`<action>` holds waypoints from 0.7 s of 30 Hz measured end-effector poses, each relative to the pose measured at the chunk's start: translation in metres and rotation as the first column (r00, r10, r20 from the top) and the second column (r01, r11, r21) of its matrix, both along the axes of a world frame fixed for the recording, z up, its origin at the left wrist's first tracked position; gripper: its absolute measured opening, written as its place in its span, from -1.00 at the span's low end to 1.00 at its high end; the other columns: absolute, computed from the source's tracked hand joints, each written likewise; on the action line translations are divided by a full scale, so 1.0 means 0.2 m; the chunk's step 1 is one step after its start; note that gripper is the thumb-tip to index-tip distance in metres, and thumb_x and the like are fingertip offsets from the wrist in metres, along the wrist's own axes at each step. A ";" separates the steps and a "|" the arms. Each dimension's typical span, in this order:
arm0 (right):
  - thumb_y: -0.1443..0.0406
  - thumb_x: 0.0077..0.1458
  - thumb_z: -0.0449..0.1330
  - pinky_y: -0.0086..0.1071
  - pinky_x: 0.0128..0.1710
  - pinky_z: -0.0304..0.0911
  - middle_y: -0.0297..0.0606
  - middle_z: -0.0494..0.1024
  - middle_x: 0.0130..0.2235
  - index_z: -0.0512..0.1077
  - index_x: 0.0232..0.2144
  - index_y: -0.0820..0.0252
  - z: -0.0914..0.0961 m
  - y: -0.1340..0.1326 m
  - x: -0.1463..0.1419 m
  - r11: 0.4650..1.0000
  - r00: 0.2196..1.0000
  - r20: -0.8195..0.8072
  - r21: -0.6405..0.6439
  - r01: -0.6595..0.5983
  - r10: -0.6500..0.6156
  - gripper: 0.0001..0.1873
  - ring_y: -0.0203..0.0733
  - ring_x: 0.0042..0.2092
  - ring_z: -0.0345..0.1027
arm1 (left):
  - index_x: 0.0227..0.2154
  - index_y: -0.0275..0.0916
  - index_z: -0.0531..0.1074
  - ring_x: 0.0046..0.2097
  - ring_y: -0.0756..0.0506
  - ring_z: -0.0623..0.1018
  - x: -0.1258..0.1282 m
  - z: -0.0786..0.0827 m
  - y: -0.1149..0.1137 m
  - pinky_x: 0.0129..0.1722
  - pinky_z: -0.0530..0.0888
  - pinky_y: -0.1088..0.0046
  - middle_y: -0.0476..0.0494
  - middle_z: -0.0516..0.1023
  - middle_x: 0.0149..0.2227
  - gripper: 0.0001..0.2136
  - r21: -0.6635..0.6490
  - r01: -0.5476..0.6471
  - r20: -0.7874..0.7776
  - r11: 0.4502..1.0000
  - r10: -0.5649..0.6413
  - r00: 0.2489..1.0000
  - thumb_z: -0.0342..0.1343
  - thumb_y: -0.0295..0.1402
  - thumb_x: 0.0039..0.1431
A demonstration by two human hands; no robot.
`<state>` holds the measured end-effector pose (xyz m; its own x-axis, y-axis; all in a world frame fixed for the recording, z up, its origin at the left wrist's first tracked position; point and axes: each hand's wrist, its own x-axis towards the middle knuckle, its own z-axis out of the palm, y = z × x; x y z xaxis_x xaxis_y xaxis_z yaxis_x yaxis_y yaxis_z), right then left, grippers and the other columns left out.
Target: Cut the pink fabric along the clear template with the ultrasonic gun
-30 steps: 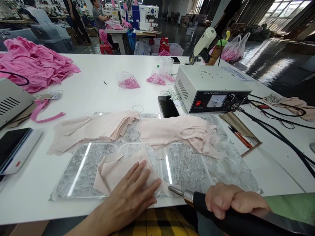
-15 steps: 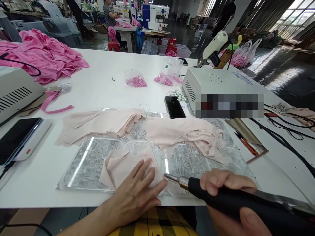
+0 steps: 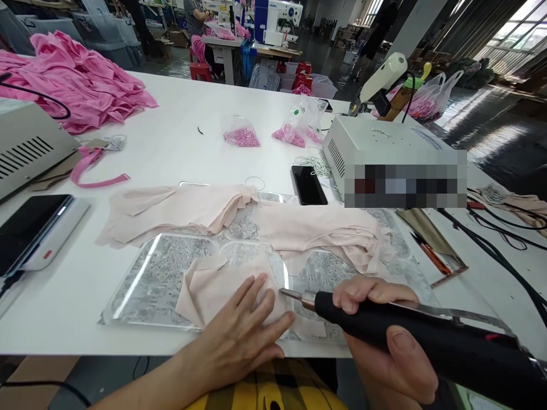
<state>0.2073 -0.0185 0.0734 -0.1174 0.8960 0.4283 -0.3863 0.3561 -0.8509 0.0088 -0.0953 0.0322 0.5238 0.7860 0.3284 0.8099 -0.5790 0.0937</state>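
Pale-pink fabric pc [image 3: 220, 290] lies on grey marbled mat [image 3: 143, 290], on white table [image 3: 51, 324]. L hand [image 3: 243, 330]: grip spread flat on pc. R hand [image 3: 399, 356]: grip wrapped round blk metal-tipped handpiece [image 3: 453, 341], tip nr pc's edge. Best: keep fabric flat, tip light, L fingers clear.

"What's different?"
"The right hand [image 3: 384, 361] has carried the black-handled tool [image 3: 410, 330] away from the wearer; its metal tip [image 3: 293, 294] now sits farther up the pale pink fabric piece's [image 3: 217, 293] right edge."
"And the grip?"
"Its thumb [image 3: 408, 347] now shows below the handle."
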 end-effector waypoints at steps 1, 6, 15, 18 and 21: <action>0.21 0.11 0.11 -0.22 -0.39 0.37 -0.28 0.40 -0.37 0.42 -0.26 0.11 0.00 0.00 0.00 1.000 1.000 0.004 0.002 0.005 -0.005 -0.83 -0.23 -0.40 0.25 | 0.14 -0.15 0.31 0.21 -0.42 0.35 0.00 0.00 0.00 0.13 0.39 -0.08 -0.28 0.41 -0.01 -0.51 0.003 0.001 -0.004 1.000 -0.001 1.000 0.17 -0.06 0.23; 0.22 0.11 0.11 -0.26 -0.36 0.38 -0.29 0.40 -0.36 0.41 -0.25 0.10 0.00 0.00 -0.01 1.000 1.000 0.003 0.003 -0.003 0.003 -0.83 -0.25 -0.38 0.27 | 0.13 -0.17 0.33 0.19 -0.43 0.38 -0.01 0.01 0.01 0.10 0.42 -0.08 -0.28 0.42 -0.02 -0.50 0.009 0.022 -0.010 1.000 -0.022 1.000 0.20 -0.07 0.20; 0.26 0.12 0.13 -0.27 -0.37 0.40 -0.29 0.46 -0.35 0.41 -0.29 0.12 0.01 0.03 -0.03 0.999 0.999 0.020 0.028 -0.029 0.029 -0.90 -0.26 -0.40 0.31 | 0.11 -0.16 0.36 0.18 -0.46 0.38 -0.01 0.00 0.00 0.09 0.43 -0.09 -0.26 0.41 -0.02 -0.51 0.024 0.010 0.000 1.000 -0.010 1.000 0.22 -0.08 0.18; 0.26 0.11 0.13 -0.27 -0.36 0.40 -0.30 0.46 -0.36 0.41 -0.28 0.13 0.02 0.03 -0.03 0.999 0.999 0.012 0.031 -0.038 0.037 -0.89 -0.27 -0.40 0.31 | 0.10 -0.16 0.36 0.17 -0.47 0.39 -0.01 0.00 0.00 0.07 0.44 -0.09 -0.25 0.42 -0.03 -0.50 0.019 0.010 0.012 1.000 -0.011 1.000 0.24 -0.08 0.16; 0.24 0.11 0.14 -0.26 -0.35 0.39 -0.29 0.45 -0.35 0.40 -0.27 0.13 0.02 0.02 -0.01 0.999 0.999 0.005 0.005 -0.033 0.033 -0.87 -0.26 -0.38 0.30 | 0.10 -0.16 0.36 0.18 -0.45 0.37 0.00 0.00 0.00 0.11 0.40 -0.09 -0.25 0.42 -0.03 -0.51 0.019 0.008 0.008 1.000 -0.008 1.000 0.21 -0.06 0.19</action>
<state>0.2062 -0.0144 0.0778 -0.1492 0.8896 0.4318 -0.3940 0.3470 -0.8511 0.0083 -0.0943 0.0327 0.5273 0.7755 0.3472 0.8048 -0.5869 0.0888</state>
